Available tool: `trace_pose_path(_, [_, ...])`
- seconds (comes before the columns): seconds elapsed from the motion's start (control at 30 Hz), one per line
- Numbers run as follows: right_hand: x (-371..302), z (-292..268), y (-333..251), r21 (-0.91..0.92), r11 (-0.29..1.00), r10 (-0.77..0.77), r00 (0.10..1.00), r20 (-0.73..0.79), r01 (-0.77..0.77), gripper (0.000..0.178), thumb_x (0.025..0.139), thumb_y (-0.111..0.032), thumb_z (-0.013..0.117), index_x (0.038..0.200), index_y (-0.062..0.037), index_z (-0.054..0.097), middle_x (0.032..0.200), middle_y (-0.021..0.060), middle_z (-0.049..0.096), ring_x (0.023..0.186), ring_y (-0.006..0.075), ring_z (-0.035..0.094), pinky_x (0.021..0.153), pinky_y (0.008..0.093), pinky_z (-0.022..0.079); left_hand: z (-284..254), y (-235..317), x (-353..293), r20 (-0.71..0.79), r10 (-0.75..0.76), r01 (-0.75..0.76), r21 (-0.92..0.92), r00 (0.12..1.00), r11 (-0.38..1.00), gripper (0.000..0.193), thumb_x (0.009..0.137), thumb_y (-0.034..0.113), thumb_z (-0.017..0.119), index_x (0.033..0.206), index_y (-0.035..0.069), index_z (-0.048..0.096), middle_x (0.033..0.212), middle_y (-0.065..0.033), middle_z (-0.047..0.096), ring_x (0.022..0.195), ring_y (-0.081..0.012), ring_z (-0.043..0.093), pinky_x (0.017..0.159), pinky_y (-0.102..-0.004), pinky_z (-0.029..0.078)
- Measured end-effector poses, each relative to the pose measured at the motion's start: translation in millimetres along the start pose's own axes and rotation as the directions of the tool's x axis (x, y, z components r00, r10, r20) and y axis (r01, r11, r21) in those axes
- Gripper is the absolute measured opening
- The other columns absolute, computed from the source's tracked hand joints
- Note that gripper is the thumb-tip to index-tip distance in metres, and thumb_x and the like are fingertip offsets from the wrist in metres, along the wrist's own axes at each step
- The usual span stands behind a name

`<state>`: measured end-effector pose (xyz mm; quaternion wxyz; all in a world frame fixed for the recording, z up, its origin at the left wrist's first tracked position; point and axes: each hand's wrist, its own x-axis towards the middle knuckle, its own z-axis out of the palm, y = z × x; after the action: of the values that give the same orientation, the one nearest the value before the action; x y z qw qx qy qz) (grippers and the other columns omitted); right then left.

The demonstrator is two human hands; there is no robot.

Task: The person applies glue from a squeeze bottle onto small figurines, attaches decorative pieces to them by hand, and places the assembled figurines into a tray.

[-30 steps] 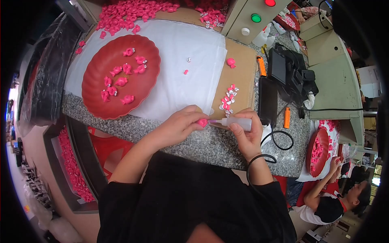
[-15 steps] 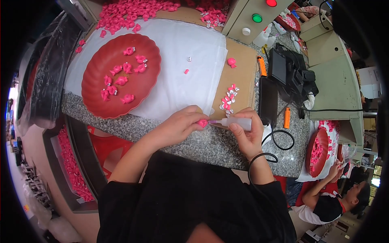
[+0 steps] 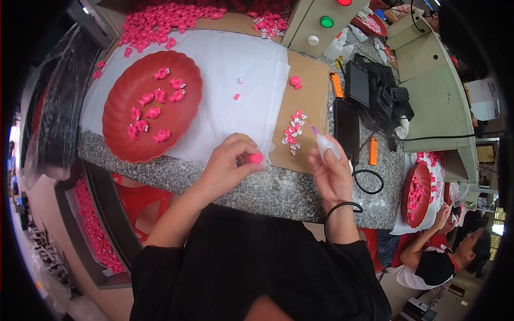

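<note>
- The left hand (image 3: 227,166) is hovering over the near edge of the granite table (image 3: 225,184); its grip is pinching a small pink piece (image 3: 256,158) between thumb and fingertips
- The right hand (image 3: 333,174) is sitting just right of it; its grip is pressed together around a small white squeeze bottle (image 3: 325,145), whose thin nozzle is pointing far and left toward a cluster of pink-and-white pieces (image 3: 293,134)
- That cluster is lying on a brown cardboard sheet (image 3: 308,91); a single pink piece (image 3: 295,81) is resting farther back on the same sheet
- A white sheet (image 3: 235,59) is covering the table to the left of the cardboard; a round red tray (image 3: 120,99) is sitting on it, holding several pink pieces
- A heap of loose pink pieces (image 3: 166,18) is lying at the far edge
- An orange lighter (image 3: 373,151) and a black cable loop (image 3: 369,182) are lying right of the bottle
- Another person (image 3: 439,257) is working at the lower right, beside a second red tray (image 3: 415,195)
</note>
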<state>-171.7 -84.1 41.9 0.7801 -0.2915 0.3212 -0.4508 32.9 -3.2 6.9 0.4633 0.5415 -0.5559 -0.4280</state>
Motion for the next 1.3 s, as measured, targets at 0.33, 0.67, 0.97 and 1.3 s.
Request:
trace_pose_path(0.33, [11, -16, -14, -0.497, 0.867, -0.003, 0.996, -0.094, -0.044, 0.018, 0.071, -0.003, 0.056, 0.089, -0.0027, 0.051, 0.078, 0.0053, 0.058, 0.071, 0.0116, 0.055, 0.066, 0.0213, 0.043, 13, 8, -5, 0.028, -0.232, 0.205, -0.582, 0.972, 0.787, 0.019, 0.073, -0.006, 0.060, 0.084, 0.001, 0.046, 0.099, -0.0092, 0.051, 0.072, -0.0083, 0.054, 0.062, -0.0214, 0.047])
trace_pose_path(0.67, [48, -21, 6, -0.961, 0.234, -0.318, 0.946, 0.068, 0.147, 0.020, 0.068, -0.019, 0.065, 0.079, -0.0021, 0.064, 0.068, 0.0122, 0.061, 0.063, 0.0192, 0.059, 0.059, 0.0284, 0.044, 17, 8, -6, 0.029, -0.232, 0.193, -0.661, 0.972, 0.725, 0.015, 0.077, -0.003, 0.056, 0.090, 0.000, 0.048, 0.084, -0.0066, 0.054, 0.070, -0.0099, 0.055, 0.063, -0.0230, 0.047])
trace_pose_path(0.97, [58, -11, 2, -0.999, 0.013, -0.112, 0.992, 0.051, 0.053, 0.023, 0.068, -0.024, 0.067, 0.083, -0.0068, 0.065, 0.071, 0.0133, 0.061, 0.066, 0.0227, 0.060, 0.062, 0.0306, 0.046, 17, 12, -5, -0.003, -0.269, 0.198, -0.666, 0.963, 0.719, 0.021, 0.077, -0.002, 0.058, 0.095, -0.001, 0.048, 0.081, -0.0059, 0.053, 0.069, -0.0091, 0.054, 0.063, -0.0222, 0.047])
trace_pose_path(1.3, [-3, 22, 20, -0.518, 0.842, 0.141, 0.988, -0.063, -0.153, 0.013, 0.071, -0.008, 0.067, 0.079, 0.0008, 0.061, 0.066, 0.0029, 0.058, 0.056, 0.0066, 0.050, 0.050, 0.0185, 0.039, 30, 8, -3, -0.046, -0.278, 0.176, -0.673, 0.959, 0.719, 0.031, 0.080, -0.001, 0.053, 0.111, -0.003, 0.047, 0.093, -0.0086, 0.055, 0.078, -0.0160, 0.058, 0.068, -0.0259, 0.048])
